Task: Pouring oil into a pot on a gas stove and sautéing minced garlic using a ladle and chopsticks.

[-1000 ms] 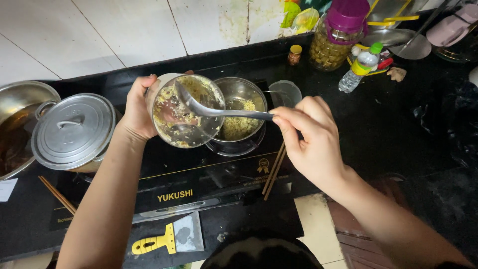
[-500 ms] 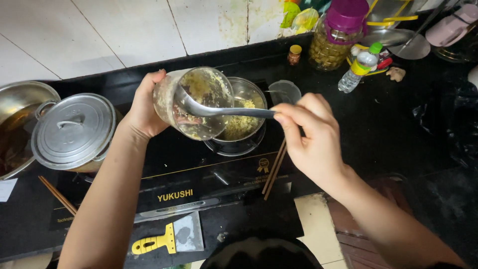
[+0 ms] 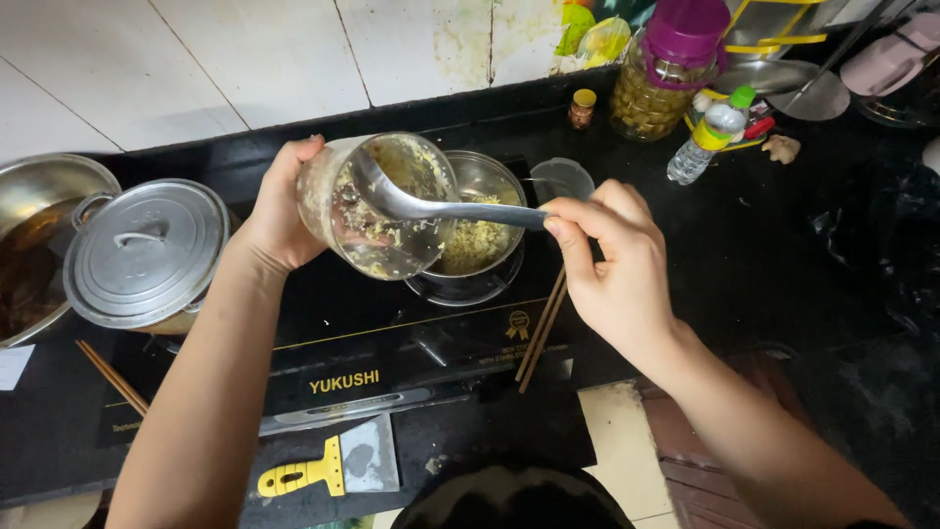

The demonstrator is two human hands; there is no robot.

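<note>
In the head view, a clear glass jar point(image 3: 377, 206) is held tipped on its side by the left hand point(image 3: 279, 211), whose fingers are wrapped around the jar's base end. The jar's mouth is turned toward a small steel pot point(image 3: 480, 230) that sits on the black cooktop point(image 3: 392, 343). Yellowish minced paste is seen clinging to the inside of the jar, and more of it lies in the pot. A metal ladle point(image 3: 431, 206) is gripped by the handle in the clenched fingers of the right hand point(image 3: 612, 269), and its bowl is reached into the jar's mouth. The jar is held above the cooktop, just over the pot's left rim.

To the left, a lidded aluminium pot point(image 3: 147, 250) is set beside a larger steel basin point(image 3: 39, 196) holding brown liquid. A pair of chopsticks point(image 3: 541, 328) lies just right of the small pot, and another pair point(image 3: 113, 377) lies at the cooktop's left. A yellow-handled scraper point(image 3: 333, 465) rests at the near edge of the bench point(image 3: 783, 245). At the back, a purple-lidded jar point(image 3: 671, 69) and a small plastic bottle point(image 3: 710, 137) are stood.
</note>
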